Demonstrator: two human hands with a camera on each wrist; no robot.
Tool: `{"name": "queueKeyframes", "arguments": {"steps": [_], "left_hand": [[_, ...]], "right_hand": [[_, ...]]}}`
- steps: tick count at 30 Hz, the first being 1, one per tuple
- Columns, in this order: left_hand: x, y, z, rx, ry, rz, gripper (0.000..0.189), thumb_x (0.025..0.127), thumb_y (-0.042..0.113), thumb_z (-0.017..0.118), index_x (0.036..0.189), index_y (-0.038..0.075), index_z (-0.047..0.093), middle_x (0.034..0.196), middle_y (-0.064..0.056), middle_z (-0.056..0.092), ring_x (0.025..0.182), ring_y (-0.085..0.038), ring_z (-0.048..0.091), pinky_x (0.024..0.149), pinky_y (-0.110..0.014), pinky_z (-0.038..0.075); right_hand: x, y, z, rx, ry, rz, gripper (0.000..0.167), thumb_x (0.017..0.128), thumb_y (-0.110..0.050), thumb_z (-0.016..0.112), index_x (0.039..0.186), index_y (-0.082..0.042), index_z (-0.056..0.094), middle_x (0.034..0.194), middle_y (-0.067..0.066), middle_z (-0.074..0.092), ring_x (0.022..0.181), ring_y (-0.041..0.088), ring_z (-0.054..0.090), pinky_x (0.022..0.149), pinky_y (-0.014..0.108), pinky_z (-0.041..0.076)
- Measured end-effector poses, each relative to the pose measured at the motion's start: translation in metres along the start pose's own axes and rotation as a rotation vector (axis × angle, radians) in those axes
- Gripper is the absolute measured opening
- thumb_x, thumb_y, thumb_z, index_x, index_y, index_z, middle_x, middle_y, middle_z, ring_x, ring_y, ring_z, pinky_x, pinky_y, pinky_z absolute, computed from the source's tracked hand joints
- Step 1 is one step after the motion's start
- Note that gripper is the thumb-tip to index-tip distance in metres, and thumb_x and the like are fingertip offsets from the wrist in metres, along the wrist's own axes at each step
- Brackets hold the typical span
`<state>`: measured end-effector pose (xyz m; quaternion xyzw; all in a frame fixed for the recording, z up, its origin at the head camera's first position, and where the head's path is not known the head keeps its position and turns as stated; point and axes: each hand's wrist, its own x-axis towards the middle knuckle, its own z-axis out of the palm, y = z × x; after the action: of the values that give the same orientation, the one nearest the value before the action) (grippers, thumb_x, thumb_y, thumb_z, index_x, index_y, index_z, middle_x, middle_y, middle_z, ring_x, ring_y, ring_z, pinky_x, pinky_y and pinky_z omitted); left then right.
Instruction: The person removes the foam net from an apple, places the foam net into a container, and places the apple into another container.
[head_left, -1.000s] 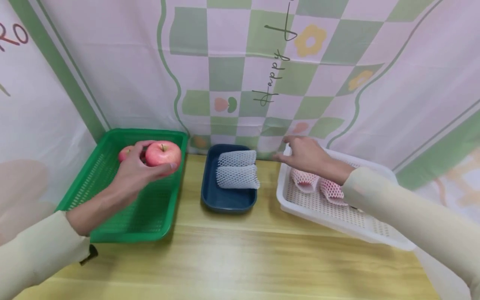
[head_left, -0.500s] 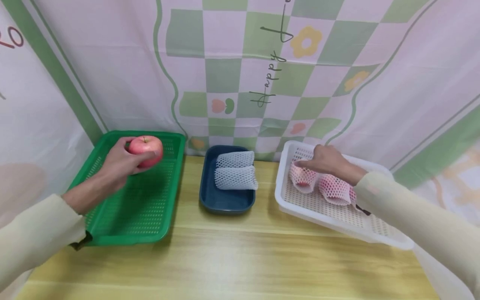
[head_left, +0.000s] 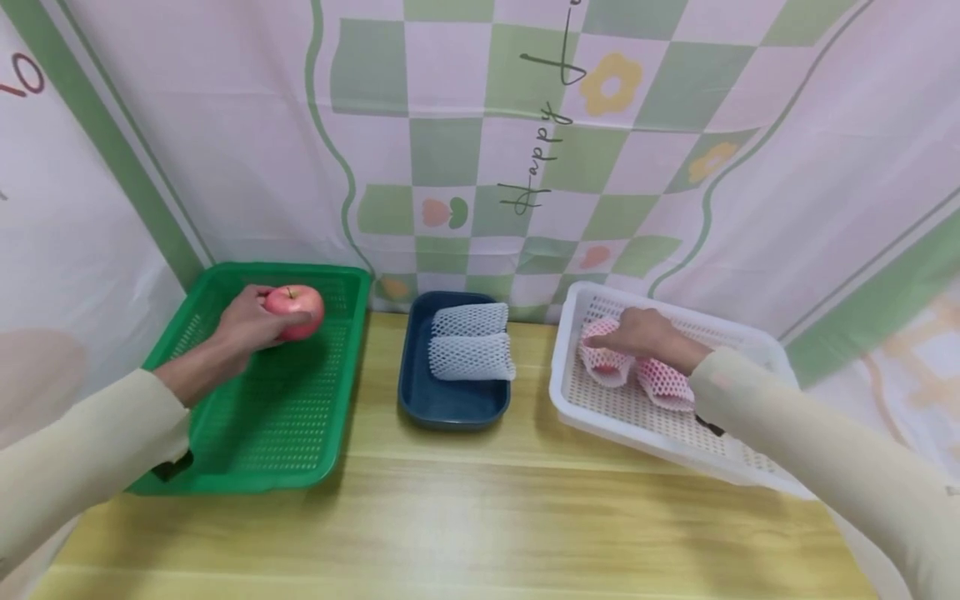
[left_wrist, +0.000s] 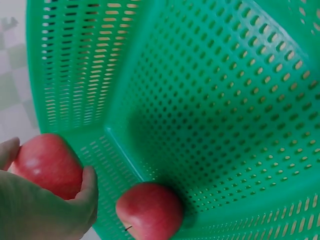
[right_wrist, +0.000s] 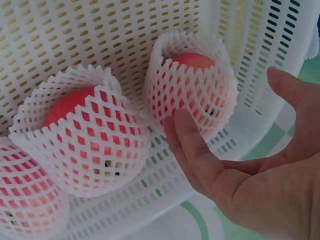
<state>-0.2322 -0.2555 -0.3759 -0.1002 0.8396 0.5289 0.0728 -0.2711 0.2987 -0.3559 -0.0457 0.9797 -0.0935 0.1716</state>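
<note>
My left hand [head_left: 251, 325] grips a red apple [head_left: 296, 311] over the far part of the green basket [head_left: 348, 375], thumb on its near side. In the left wrist view, a second apple [left_wrist: 150, 212] lies in the basket's corner beside the held one. My right hand [head_left: 648, 333] is over the white basket [head_left: 558, 367]. Its fingertips are right at a foam-netted apple [right_wrist: 192, 90] in the right wrist view, while the thumb stands well apart from it. Another netted apple [right_wrist: 90, 135] sits alongside, and part of a third shows at that view's left edge.
Between the baskets stands a dark blue tray [head_left: 457, 408] with two white foam nets [head_left: 471, 357] lying in it. The wooden table [head_left: 465, 517] extends toward me, and a patterned curtain [head_left: 450, 150] hangs close behind the containers.
My left hand has carried its apple leftward and lower into the green basket. My right hand has come down from the white basket's far rim to the netted apple.
</note>
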Motion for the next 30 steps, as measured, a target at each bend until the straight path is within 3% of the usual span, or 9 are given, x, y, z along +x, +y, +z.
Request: {"name": "queueKeyframes", "arguments": {"steps": [3,6,11,16,20,23,26,30], "left_hand": [[0.004,-0.002,0.001,0.028,0.003,-0.009,0.087,0.096,0.025,0.074,0.160,-0.008,0.026,0.156,-0.028,0.041,0.133,-0.034,0.049,0.077,-0.016,0.057],[0.008,-0.003,0.004,0.052,0.013,-0.034,0.088,0.096,0.025,0.074,0.160,-0.009,0.025,0.156,-0.030,0.041,0.134,-0.037,0.049,0.081,-0.019,0.058],[0.017,-0.004,0.011,0.114,0.045,-0.066,0.091,0.094,0.027,0.076,0.161,-0.009,0.025,0.154,-0.032,0.043,0.134,-0.038,0.051,0.087,-0.024,0.060],[0.027,-0.003,0.017,0.083,0.006,-0.071,0.093,0.093,0.024,0.075,0.161,-0.011,0.021,0.158,-0.033,0.037,0.133,-0.037,0.051,0.092,-0.029,0.061],[0.034,-0.005,0.020,0.144,-0.002,-0.079,0.092,0.093,0.029,0.076,0.158,-0.013,0.026,0.155,-0.032,0.041,0.127,-0.034,0.052,0.092,-0.029,0.058],[0.038,-0.008,0.022,0.173,-0.013,-0.083,0.090,0.094,0.032,0.077,0.154,-0.015,0.029,0.148,-0.031,0.043,0.120,-0.034,0.050,0.089,-0.031,0.054],[0.041,-0.011,0.026,0.178,-0.013,-0.094,0.085,0.093,0.030,0.079,0.149,-0.016,0.035,0.137,-0.026,0.047,0.110,-0.031,0.051,0.080,-0.029,0.052],[0.045,-0.012,0.033,0.178,-0.006,-0.095,0.065,0.089,0.024,0.082,0.132,-0.012,0.048,0.119,-0.017,0.052,0.098,-0.026,0.054,0.070,-0.024,0.051]], "right_hand": [[0.023,0.019,0.013,0.002,0.016,0.006,0.066,0.087,-0.074,0.070,0.069,-0.013,0.053,0.065,0.002,0.054,0.053,0.015,0.051,0.051,0.031,0.046],[0.029,0.023,0.016,0.014,0.006,0.000,0.066,0.086,-0.075,0.071,0.068,-0.015,0.051,0.063,0.001,0.053,0.053,0.014,0.048,0.050,0.031,0.045],[0.014,0.006,0.011,0.007,-0.047,0.013,0.057,0.092,-0.063,0.070,0.074,-0.010,0.059,0.070,0.007,0.061,0.058,0.017,0.056,0.056,0.029,0.049],[0.000,-0.005,0.011,0.039,-0.070,0.030,0.050,0.096,-0.053,0.070,0.081,-0.007,0.061,0.078,0.012,0.064,0.065,0.021,0.064,0.065,0.035,0.056],[-0.001,-0.006,0.013,0.052,-0.082,0.042,0.053,0.098,-0.054,0.068,0.090,-0.002,0.065,0.086,0.014,0.067,0.068,0.024,0.067,0.072,0.040,0.059],[0.003,-0.005,0.014,0.023,-0.077,0.026,0.056,0.098,-0.055,0.066,0.097,0.001,0.069,0.092,0.017,0.069,0.076,0.029,0.068,0.076,0.041,0.057],[0.008,-0.005,0.017,-0.016,-0.067,0.015,0.055,0.097,-0.055,0.066,0.094,-0.001,0.070,0.091,0.015,0.069,0.081,0.029,0.065,0.078,0.041,0.054],[0.010,-0.006,0.017,-0.039,-0.063,0.028,0.053,0.097,-0.055,0.066,0.092,-0.002,0.069,0.088,0.015,0.068,0.081,0.028,0.064,0.080,0.043,0.054]]}}
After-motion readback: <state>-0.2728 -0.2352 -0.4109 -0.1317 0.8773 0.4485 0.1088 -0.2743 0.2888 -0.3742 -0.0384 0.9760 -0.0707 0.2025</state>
